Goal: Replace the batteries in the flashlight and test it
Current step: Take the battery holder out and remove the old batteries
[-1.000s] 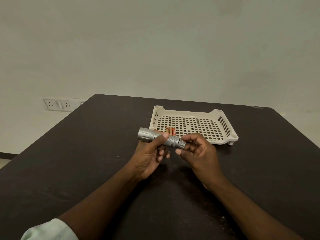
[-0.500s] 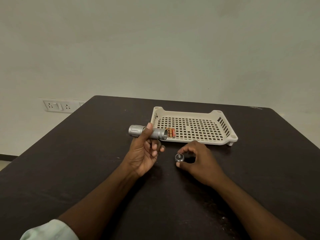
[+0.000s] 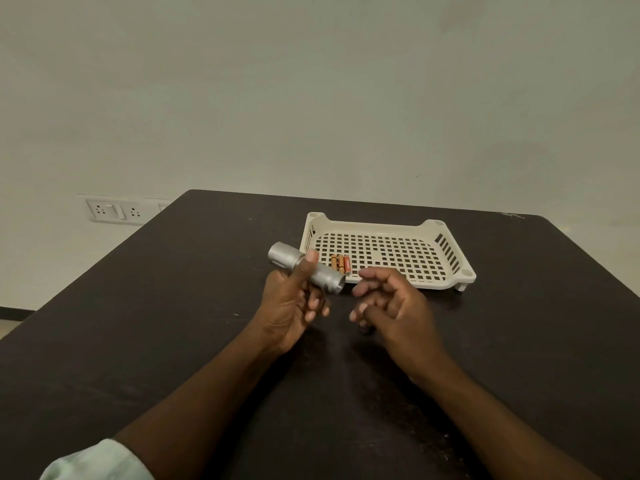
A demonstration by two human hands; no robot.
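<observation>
Dark worktop (image 3: 173, 323): carries a cream basket (image 3: 446, 284) with batteries (image 3: 341, 264) at its near-left corner.
Change: right hand (image 3: 394, 306) has let go of the cap and lifted.
Right fingers: loosely curled, released.
Left hand (image 3: 289, 306): grasps silver flashlight (image 3: 304, 266), open end tilted right.
</observation>
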